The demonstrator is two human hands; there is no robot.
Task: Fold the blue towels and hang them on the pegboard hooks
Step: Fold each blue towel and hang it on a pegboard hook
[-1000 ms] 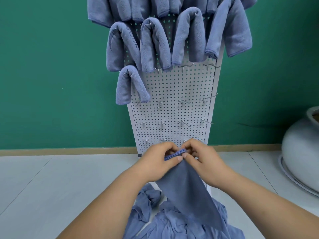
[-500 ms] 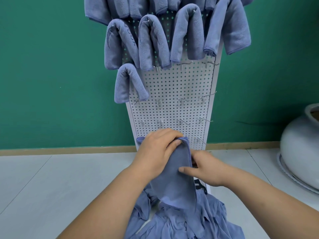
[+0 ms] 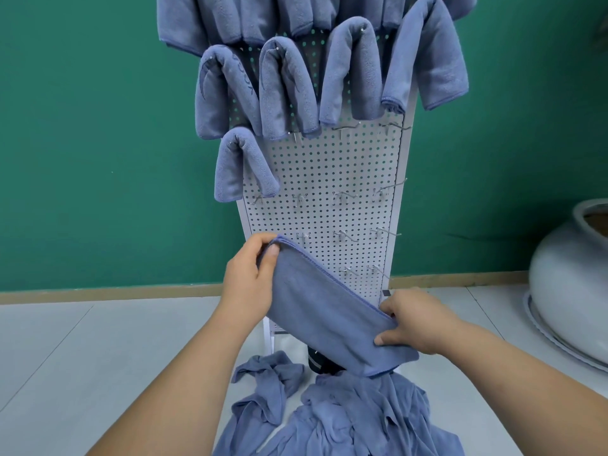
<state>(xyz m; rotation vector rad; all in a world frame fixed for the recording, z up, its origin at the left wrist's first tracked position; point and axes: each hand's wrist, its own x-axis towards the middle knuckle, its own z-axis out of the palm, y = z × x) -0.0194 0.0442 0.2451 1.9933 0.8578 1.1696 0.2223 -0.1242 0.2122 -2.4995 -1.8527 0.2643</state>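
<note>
A folded blue towel [image 3: 322, 307] stretches slantwise in front of the lower part of the white pegboard [image 3: 329, 179]. My left hand [image 3: 246, 278] pinches its upper left end. My right hand [image 3: 411, 320] grips its lower right end. Several folded blue towels [image 3: 286, 90] hang on the upper hooks, and one more hanging towel [image 3: 237, 166] sits alone on the left of the row below. Bare metal hooks [image 3: 342, 197] stick out of the lower rows. A heap of loose blue towels [image 3: 345, 413] lies on the floor below my hands.
The pegboard stands on a pale tiled floor [image 3: 98, 357] against a green wall [image 3: 98, 143]. A large pale ceramic pot [image 3: 572, 278] sits on the floor at the right. A dark object [image 3: 317, 362] shows under the held towel at the board's foot.
My hands have moved apart: the left went up and left, the right down and right. The towel, bunched between them before, is now drawn out into a long folded strip.
</note>
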